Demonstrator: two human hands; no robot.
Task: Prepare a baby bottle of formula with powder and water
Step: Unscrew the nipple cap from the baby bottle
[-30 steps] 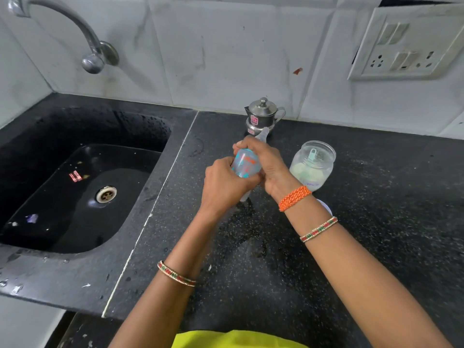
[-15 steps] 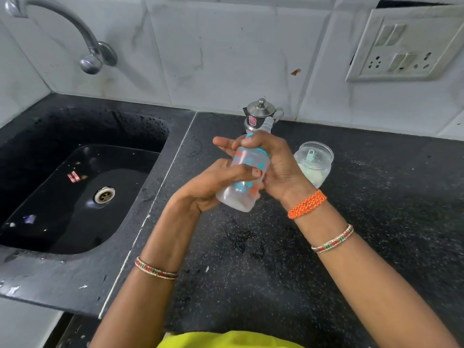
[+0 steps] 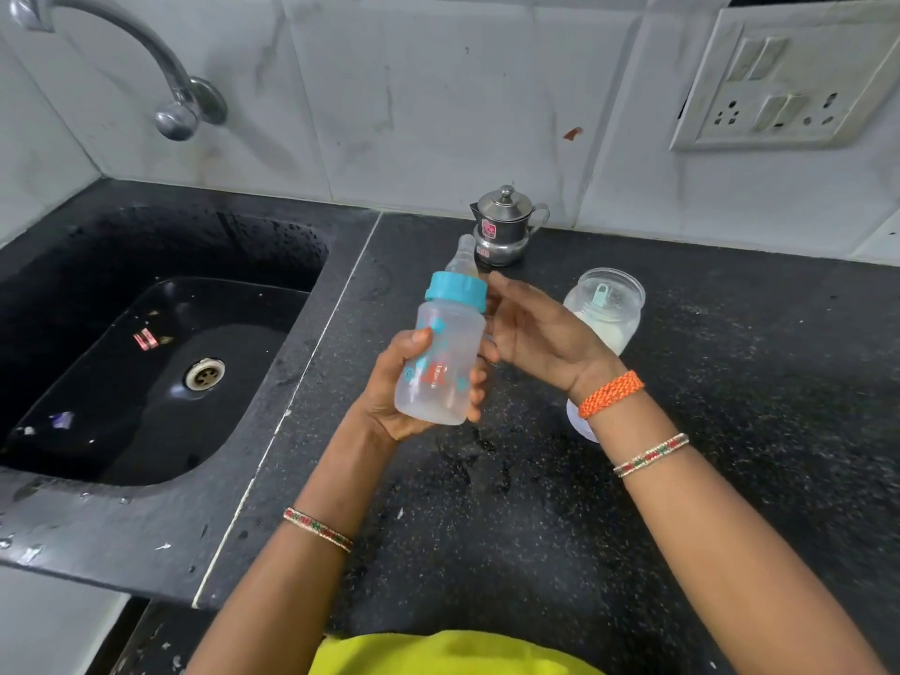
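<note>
My left hand [image 3: 389, 387] grips the lower body of a clear baby bottle [image 3: 440, 362] with a blue collar and a teat, held nearly upright above the black counter. A little cloudy liquid shows at its bottom. My right hand [image 3: 535, 333] hovers just right of the bottle with its fingers straight, holding nothing. Behind my right hand stands an uncapped clear jar [image 3: 606, 309] of white powder with a small scoop inside. A small steel pot [image 3: 504, 231] with a lid stands at the back by the wall.
A black sink [image 3: 160, 362] with a drain fills the left side, and a steel tap [image 3: 165, 85] arches over it. A wall socket plate [image 3: 779, 85] hangs at the upper right. A white lid [image 3: 579, 421] lies partly hidden under my right wrist. The counter [image 3: 730, 431] is wet near the middle.
Both hands held the bottle tilted between them. Now the right hand has let go and opened beside it, and the left hand alone holds the bottle more upright.
</note>
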